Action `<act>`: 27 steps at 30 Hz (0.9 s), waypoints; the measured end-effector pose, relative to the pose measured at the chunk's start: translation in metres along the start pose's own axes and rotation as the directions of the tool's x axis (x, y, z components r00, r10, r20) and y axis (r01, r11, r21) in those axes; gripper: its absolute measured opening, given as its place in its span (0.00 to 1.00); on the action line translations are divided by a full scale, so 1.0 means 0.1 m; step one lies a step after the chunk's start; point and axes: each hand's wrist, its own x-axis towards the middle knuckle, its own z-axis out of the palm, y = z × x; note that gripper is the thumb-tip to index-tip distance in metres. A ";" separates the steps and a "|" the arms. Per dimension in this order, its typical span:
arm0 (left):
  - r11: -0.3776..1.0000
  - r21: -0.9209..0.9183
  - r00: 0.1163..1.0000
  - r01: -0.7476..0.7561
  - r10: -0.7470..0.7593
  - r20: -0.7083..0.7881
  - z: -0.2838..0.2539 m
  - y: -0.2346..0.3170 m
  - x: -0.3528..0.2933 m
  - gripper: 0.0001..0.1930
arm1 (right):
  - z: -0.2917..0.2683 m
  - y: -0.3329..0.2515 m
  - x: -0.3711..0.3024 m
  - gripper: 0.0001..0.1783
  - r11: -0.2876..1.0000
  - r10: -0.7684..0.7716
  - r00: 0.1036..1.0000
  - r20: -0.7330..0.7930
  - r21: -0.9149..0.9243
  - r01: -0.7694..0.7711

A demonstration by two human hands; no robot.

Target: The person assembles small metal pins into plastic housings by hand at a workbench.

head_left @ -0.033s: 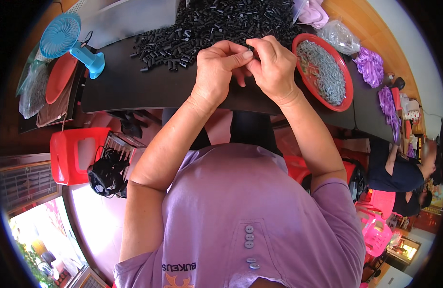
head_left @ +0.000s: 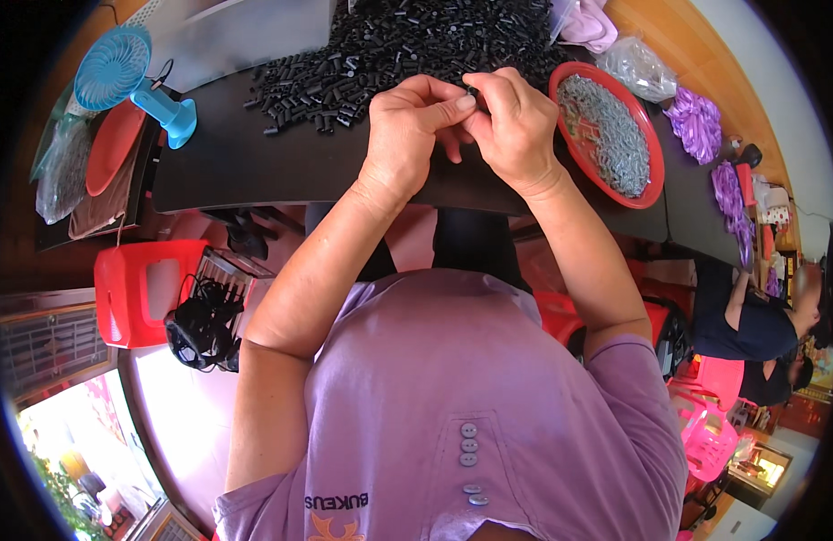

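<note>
Over the near side of the dark table (head_left: 245, 171), my left hand (head_left: 405, 126) and my right hand (head_left: 515, 131) meet fingertip to fingertip. Between their pinched thumbs and forefingers a bit of a small black piece (head_left: 471, 91) shows; the fingers cover most of it. Just beyond the hands spreads a large heap of short black cylindrical pieces (head_left: 407, 45). Close by my right hand stands a red oval basin (head_left: 654, 171) holding many small silvery metal parts (head_left: 619, 135), thin like screws, too small to tell exactly.
A blue fan (head_left: 173, 113) stands at the table's left, beside a translucent bin (head_left: 245, 36). Plastic bags (head_left: 637, 70) and purple bundles (head_left: 696, 126) lie right of the basin. A red stool (head_left: 119, 293) is at lower left; another person (head_left: 736, 311) is at far right.
</note>
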 end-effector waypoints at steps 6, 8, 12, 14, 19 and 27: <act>0.999 0.036 0.998 0.005 -0.007 0.061 -0.03 0.01 0.00 0.06 | 0.00 0.02 -0.05 0.18 0.998 -0.030 0.999 -0.029 0.062 0.031; 0.997 -0.067 0.996 0.045 -0.040 0.075 -0.02 0.02 0.00 0.07 | 0.01 0.04 -0.05 0.18 0.996 -0.012 0.999 -0.039 0.091 0.016; 0.954 -0.259 0.984 0.154 -0.125 0.125 -0.08 0.00 0.05 0.12 | 0.05 0.05 -0.05 0.17 0.995 0.076 0.995 -0.071 0.068 -0.072; 0.952 -0.262 0.983 0.158 -0.127 0.132 -0.11 -0.02 0.07 0.11 | 0.06 0.05 -0.04 0.18 0.995 0.085 0.993 -0.084 0.052 -0.081; 0.953 -0.257 0.983 0.162 -0.132 0.128 -0.12 -0.01 0.07 0.11 | 0.04 0.03 -0.03 0.20 0.997 0.061 0.992 -0.112 0.053 -0.055; 0.998 0.048 0.996 0.037 -0.040 0.075 0.07 0.04 0.00 0.07 | 0.02 0.05 -0.06 0.14 0.999 0.039 0.991 -0.126 0.022 -0.037</act>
